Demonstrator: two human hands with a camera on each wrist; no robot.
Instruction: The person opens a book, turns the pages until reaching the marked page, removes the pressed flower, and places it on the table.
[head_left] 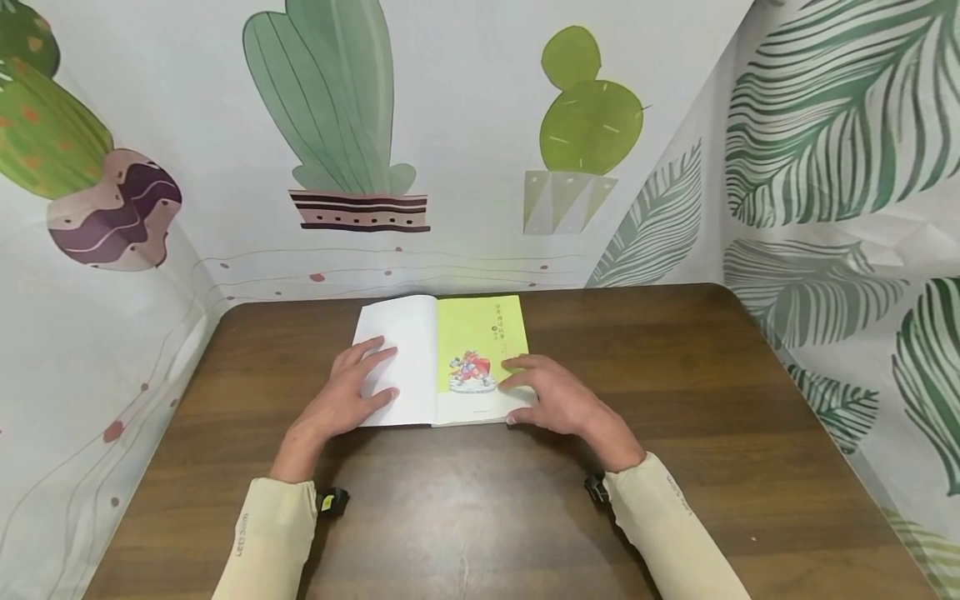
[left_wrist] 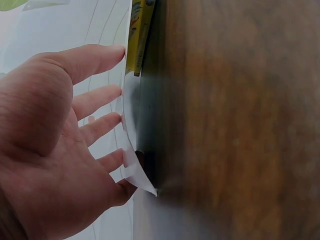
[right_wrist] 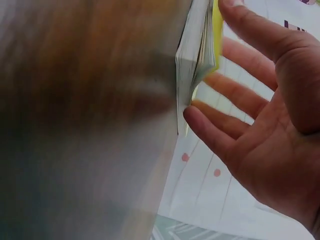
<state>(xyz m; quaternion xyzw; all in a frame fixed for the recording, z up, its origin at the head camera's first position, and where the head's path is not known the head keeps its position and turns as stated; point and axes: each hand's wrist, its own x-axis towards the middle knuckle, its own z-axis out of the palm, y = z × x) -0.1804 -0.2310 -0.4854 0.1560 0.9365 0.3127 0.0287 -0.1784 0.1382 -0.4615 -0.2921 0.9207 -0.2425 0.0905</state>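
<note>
An open book [head_left: 480,333] lies flat on the brown table [head_left: 675,375], its left side a blank white page [head_left: 405,333], its right a yellow-green page with a small cartoon figure [head_left: 472,371]. My left hand [head_left: 352,392] rests flat on the white page with straight fingers. In the left wrist view that hand [left_wrist: 75,140] presses the white leaf [left_wrist: 131,145], with the yellow cover edge [left_wrist: 139,35] above it. My right hand [head_left: 547,396] lies on the right page's lower outer corner with its fingers loosely spread. The right wrist view shows those fingers [right_wrist: 235,95] against the page block [right_wrist: 192,70].
Fabric walls printed with cacti [head_left: 330,108] and leaves [head_left: 825,125] enclose the table at the back and on both sides. Bare wood spreads to the right of the book and in front of it. The table's near edge is out of view.
</note>
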